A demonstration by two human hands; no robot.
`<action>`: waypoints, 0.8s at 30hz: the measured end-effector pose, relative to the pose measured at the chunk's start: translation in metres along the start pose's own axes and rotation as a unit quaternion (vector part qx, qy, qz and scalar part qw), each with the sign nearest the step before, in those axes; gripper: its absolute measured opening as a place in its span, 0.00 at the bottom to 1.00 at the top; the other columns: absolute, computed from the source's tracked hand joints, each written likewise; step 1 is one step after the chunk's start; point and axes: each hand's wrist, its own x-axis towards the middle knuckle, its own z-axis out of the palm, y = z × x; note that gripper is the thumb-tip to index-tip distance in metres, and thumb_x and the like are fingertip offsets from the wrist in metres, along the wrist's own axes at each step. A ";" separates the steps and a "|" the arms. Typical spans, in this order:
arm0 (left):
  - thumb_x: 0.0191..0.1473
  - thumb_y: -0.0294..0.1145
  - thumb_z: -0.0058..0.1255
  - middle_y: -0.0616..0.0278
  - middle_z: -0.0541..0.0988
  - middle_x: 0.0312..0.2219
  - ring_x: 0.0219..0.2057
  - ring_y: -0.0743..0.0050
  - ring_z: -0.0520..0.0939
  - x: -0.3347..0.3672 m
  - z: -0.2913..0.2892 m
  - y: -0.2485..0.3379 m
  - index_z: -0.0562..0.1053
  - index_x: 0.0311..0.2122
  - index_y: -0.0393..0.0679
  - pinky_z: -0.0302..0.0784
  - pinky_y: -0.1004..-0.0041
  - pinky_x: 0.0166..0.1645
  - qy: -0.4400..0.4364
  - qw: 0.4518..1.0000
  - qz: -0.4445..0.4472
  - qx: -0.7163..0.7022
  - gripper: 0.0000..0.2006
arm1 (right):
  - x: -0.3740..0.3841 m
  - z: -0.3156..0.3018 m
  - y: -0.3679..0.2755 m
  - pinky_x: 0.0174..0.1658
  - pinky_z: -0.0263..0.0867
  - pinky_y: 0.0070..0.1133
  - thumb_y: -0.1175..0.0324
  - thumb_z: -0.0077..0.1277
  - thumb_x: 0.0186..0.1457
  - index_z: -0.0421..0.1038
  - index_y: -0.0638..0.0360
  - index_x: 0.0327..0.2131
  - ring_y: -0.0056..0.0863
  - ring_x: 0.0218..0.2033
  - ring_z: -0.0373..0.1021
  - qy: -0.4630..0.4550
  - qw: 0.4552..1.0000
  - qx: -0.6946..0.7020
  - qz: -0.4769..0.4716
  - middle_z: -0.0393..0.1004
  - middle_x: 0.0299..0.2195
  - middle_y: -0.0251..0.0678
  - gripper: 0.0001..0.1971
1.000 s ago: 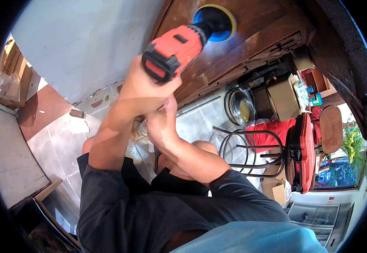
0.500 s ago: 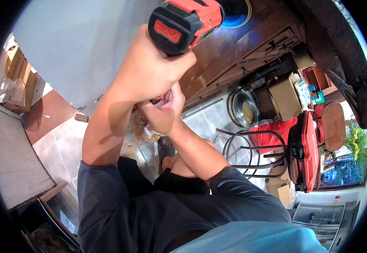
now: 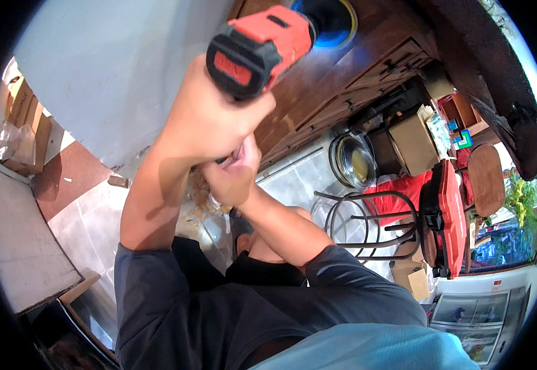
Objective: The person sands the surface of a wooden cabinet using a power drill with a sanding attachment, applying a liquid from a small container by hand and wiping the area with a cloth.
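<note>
A red and black cordless drill points up and to the right at the top of the view. My left hand is closed round its handle, just below the black rear end. Beneath it, my right hand is closed too, its fingers round the low end of the handle, of which only a dark bit shows. At the drill's front sits a round blue and black disc with a pale yellowish rim. It lies close against the dark brown wooden furniture; whether it touches is unclear. Blue light shines there.
A grey-white panel fills the upper left. To the right are a round-framed metal stool, a red and black case, a cardboard box and coiled material. Further cartons stand far left. A sandalled foot rests on the tiles.
The drill and both hands have shifted slightly left, and the drill's rear end sits lower. The disc has moved a little left and down along the wood. Both grips are kept.
</note>
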 end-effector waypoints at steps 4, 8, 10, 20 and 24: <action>0.48 0.24 0.58 0.68 0.73 0.20 0.25 0.80 0.69 -0.003 0.002 -0.003 0.74 0.31 0.36 0.72 0.71 0.31 0.019 0.999 0.035 0.005 0.06 | -0.003 -0.003 0.005 0.64 0.62 0.26 0.84 0.59 0.56 0.42 0.70 0.71 0.26 0.64 0.62 -0.050 0.998 -0.021 0.021 0.60 0.64 0.40 0.45; 0.49 0.24 0.58 0.69 0.74 0.21 0.25 0.81 0.70 -0.002 -0.006 -0.007 0.74 0.32 0.36 0.72 0.72 0.31 0.011 1.000 0.001 0.006 0.06 | 0.003 0.001 0.007 0.54 0.70 0.22 0.84 0.61 0.55 0.57 0.66 0.63 0.21 0.53 0.72 -0.033 0.999 0.007 0.008 0.73 0.53 0.36 0.34; 0.50 0.25 0.58 0.69 0.74 0.20 0.25 0.82 0.70 0.001 -0.008 -0.009 0.73 0.31 0.37 0.72 0.72 0.31 0.003 1.000 0.000 0.006 0.06 | 0.003 0.001 0.009 0.55 0.70 0.22 0.83 0.62 0.55 0.58 0.66 0.62 0.21 0.53 0.72 -0.025 0.999 0.024 0.015 0.72 0.53 0.36 0.34; 0.50 0.27 0.59 0.66 0.77 0.20 0.24 0.79 0.73 0.006 -0.011 -0.012 0.75 0.31 0.36 0.74 0.68 0.31 0.025 1.000 -0.011 0.004 0.06 | 0.008 0.012 0.005 0.58 0.68 0.24 0.84 0.63 0.53 0.60 0.66 0.60 0.23 0.54 0.72 0.000 0.999 0.018 0.033 0.72 0.53 0.35 0.32; 0.48 0.28 0.60 0.64 0.77 0.20 0.23 0.77 0.73 0.003 -0.024 -0.038 0.76 0.30 0.36 0.74 0.67 0.31 0.067 0.995 -0.043 0.052 0.07 | 0.012 -0.010 0.023 0.60 0.68 0.26 0.79 0.61 0.56 0.58 0.68 0.64 0.26 0.56 0.72 -0.067 0.990 -0.097 0.071 0.73 0.54 0.39 0.34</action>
